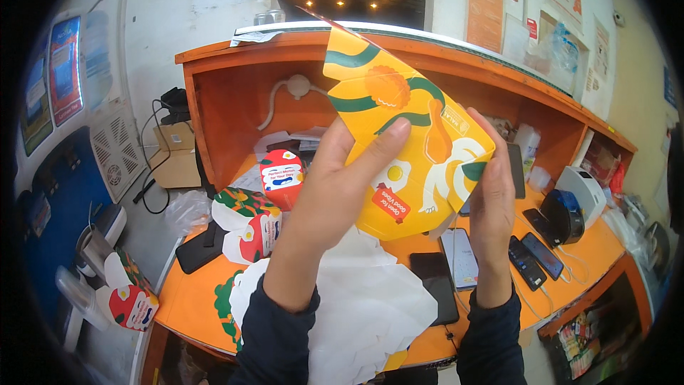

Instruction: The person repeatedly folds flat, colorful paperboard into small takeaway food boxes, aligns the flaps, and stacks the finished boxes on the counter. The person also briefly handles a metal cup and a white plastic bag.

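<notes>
A yellow food carton (388, 192) printed with fried food, green bands and a red patch is held up, tilted, over the counter. My left hand (356, 160) grips its left side, the thumb lying across the front panel; the other fingers are hidden behind it. My right hand (495, 185) wraps the carton's right edge, fingers along its side. A flap of the carton points up at the upper left. Below my hands lies a pile of flat white carton blanks (356, 299), partly covered by my left forearm.
Red, white and green folded cartons (253, 232) stand at left on the orange counter (570, 264), another carton (132, 299) farther left. Phones (459, 257) and cables lie at right, beside a small black and white machine (570, 207). An orange shelf (235, 93) rises behind.
</notes>
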Available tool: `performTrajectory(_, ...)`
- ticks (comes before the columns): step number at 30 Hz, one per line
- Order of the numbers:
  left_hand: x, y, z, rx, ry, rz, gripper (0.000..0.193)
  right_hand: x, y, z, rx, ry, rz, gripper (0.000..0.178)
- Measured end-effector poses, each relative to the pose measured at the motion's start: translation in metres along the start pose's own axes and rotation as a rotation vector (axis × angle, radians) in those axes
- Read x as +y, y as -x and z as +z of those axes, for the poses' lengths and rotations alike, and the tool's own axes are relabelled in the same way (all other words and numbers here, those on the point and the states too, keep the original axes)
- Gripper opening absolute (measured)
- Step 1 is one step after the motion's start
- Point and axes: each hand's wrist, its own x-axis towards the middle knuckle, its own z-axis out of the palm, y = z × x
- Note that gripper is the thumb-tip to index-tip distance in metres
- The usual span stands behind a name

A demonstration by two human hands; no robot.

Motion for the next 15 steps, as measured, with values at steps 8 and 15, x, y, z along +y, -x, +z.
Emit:
performTrajectory(8,-0.0047,0.002,-0.0076,-0.144,0.276,-0.14,0.04,0.0017,0.002,0.0029,0.066,-0.168,0.043,0.05)
performTrajectory(15,-0.0067,0.0026,-0.0062,-0.163,0.208,-0.09,0.038,0.0026,0.0029,0.0021,0.082,-0.265,0.041,0.041)
